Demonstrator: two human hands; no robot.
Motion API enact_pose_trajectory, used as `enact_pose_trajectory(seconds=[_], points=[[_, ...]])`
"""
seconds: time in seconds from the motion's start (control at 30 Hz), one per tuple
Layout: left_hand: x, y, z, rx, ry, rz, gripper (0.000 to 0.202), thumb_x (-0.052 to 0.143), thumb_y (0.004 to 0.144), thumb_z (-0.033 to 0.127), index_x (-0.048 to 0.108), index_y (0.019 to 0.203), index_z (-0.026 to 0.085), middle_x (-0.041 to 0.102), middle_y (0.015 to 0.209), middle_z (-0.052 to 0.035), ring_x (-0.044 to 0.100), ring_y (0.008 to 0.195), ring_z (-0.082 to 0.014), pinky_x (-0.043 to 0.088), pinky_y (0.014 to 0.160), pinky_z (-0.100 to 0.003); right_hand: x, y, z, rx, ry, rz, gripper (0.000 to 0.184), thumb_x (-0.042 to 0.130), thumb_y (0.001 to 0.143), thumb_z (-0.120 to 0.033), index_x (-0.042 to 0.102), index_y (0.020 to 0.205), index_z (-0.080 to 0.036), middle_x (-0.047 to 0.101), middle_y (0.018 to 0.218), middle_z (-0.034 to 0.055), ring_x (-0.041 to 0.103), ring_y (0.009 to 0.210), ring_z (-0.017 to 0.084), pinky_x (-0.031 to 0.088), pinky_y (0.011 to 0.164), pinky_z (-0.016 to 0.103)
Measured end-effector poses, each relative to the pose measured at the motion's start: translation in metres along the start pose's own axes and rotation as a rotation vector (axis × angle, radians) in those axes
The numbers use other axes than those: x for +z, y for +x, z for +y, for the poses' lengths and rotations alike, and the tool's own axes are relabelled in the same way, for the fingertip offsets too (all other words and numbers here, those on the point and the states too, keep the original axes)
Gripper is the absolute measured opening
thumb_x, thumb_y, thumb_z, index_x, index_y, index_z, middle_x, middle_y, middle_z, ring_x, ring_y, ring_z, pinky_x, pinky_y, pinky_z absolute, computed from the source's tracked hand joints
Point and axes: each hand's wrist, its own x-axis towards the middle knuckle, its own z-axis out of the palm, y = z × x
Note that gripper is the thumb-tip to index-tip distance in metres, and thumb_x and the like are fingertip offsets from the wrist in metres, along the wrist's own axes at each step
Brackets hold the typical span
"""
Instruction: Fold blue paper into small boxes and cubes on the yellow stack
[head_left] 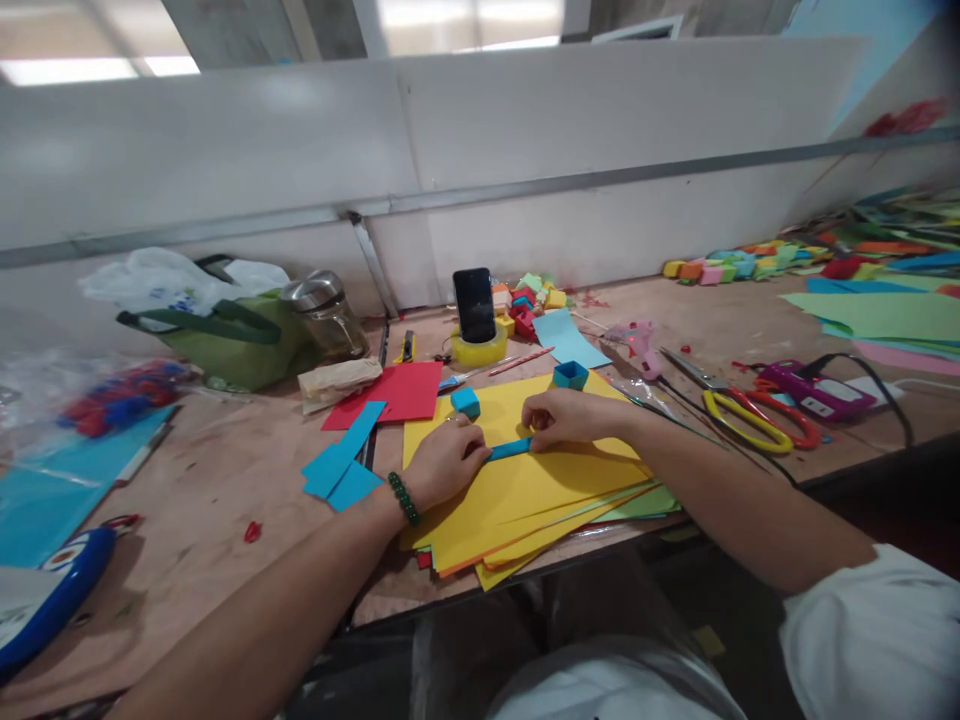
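Observation:
Both hands press on a narrow folded blue paper strip [511, 449] lying on a stack of yellow paper sheets [525, 490]. My left hand [445, 463], with a green bead bracelet at the wrist, has its fingers curled onto the strip's left end. My right hand [568, 418] pinches the right end with bent fingers. Two small folded blue paper boxes sit just beyond the hands, one closed [466, 402] and one open-topped [571, 375]. Blue paper strips [341, 465] lie to the left on the wooden table [225, 480].
A phone [474, 304] stands in a yellow tape roll [480, 349]. A red sheet [397, 392], green bag [232, 340], glass jar [326, 315], pink glue gun [643, 345], yellow-and-red scissors [750, 415] and a purple device [814, 392] lie around. Coloured paper [877, 315] fills the right.

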Motion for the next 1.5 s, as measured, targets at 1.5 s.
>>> enact_pose_trajectory(seconds=[1.5], points=[[0.011, -0.009, 0.016, -0.126, -1.183, -0.046, 0.054, 0.063, 0.070, 0.065, 0.062, 0.078, 0.012, 0.071, 0.065, -0.0079, 0.065, 0.055, -0.0167, 0.052, 0.059, -0.028, 0.032, 0.014, -0.056, -0.288, 0.768, 0.419, 0.037, 0.072, 0.066, -0.046, 0.056, 0.052, -0.016, 0.049, 0.043, -0.0041, 0.039, 0.043, 0.007, 0.027, 0.040, 0.021]])
